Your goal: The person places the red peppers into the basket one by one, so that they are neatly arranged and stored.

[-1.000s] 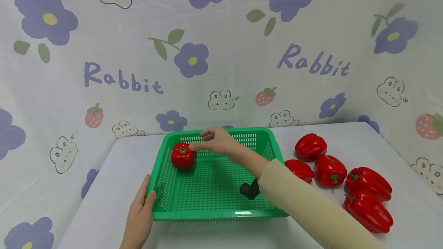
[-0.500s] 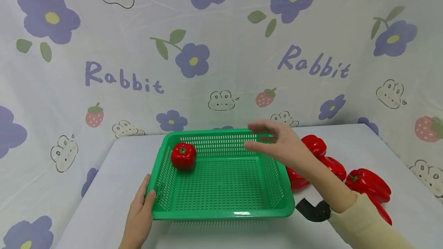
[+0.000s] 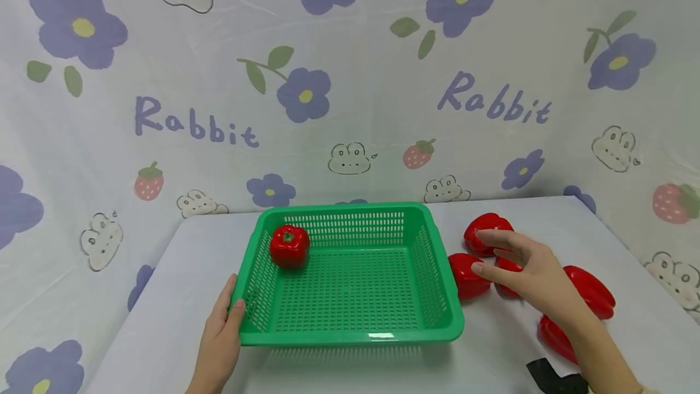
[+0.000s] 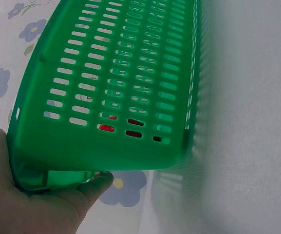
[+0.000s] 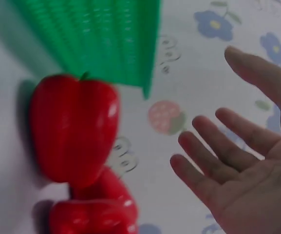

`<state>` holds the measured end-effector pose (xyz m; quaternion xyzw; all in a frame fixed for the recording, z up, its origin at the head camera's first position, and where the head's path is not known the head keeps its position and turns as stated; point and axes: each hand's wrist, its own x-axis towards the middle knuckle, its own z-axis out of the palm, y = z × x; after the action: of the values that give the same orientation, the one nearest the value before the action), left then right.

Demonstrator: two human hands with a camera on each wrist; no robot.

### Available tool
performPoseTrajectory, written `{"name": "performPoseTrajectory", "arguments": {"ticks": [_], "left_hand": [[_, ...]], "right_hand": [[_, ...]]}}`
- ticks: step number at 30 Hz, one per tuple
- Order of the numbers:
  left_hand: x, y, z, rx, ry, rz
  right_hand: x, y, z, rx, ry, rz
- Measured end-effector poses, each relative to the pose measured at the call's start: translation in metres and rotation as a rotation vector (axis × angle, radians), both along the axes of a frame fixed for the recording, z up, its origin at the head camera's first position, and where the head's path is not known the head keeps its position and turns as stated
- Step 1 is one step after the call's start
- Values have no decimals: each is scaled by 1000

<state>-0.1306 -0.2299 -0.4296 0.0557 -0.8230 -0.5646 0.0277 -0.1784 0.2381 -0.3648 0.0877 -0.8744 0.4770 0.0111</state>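
Note:
My left hand (image 3: 219, 336) grips the left rim of a green plastic basket (image 3: 350, 338); the left wrist view shows that hand (image 4: 43, 204) at the rim below the slotted wall. Inside the basket, at the back left, one red bell pepper (image 3: 290, 248) stands with its stem up. My right hand (image 3: 527, 266) hovers over the loose peppers right of the basket, holding nothing, fingers spread apart from the thumb. Nearest its thumb is a red bell pepper (image 3: 468, 275) beside the basket wall. The right wrist view has this pepper (image 5: 74, 126) apart from the fingers (image 5: 211, 156).
More red bell peppers lie on the white table to the right: one at the back (image 3: 485, 230), one partly behind my hand (image 3: 507, 277), and two farther right (image 3: 593, 290), (image 3: 558, 340) partly covered by my forearm. A patterned cloth (image 3: 350, 78) hangs behind the table.
My right hand has moved right, from above the pepper in the basket, across the basket, to over the loose peppers. The left hand, basket and pepper inside have stayed put.

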Motion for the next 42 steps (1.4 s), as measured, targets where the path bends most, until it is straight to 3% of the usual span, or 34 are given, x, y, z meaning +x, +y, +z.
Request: {"name": "performPoseTrajectory", "arguments": {"ticks": [6,12,18,25,33,42], "left_hand": [[0,1,0,8,20,-10],[3,0,0,-3,0,6],[8,-5,-1,-13,-12,28],[10,-5,-4,-4,-14,28],[3,-2,-5,6,54,2],[1,-1,-4,19,45,-5]], "right_hand": [[-16,17,-27,57,-17,75],[-29,16,-39,123,19,132],[-38,9,-47,88,7,155],[-40,9,-55,110,10,139],[-39,14,-60,82,12,122],[-40,16,-65,58,-34,142]]}}
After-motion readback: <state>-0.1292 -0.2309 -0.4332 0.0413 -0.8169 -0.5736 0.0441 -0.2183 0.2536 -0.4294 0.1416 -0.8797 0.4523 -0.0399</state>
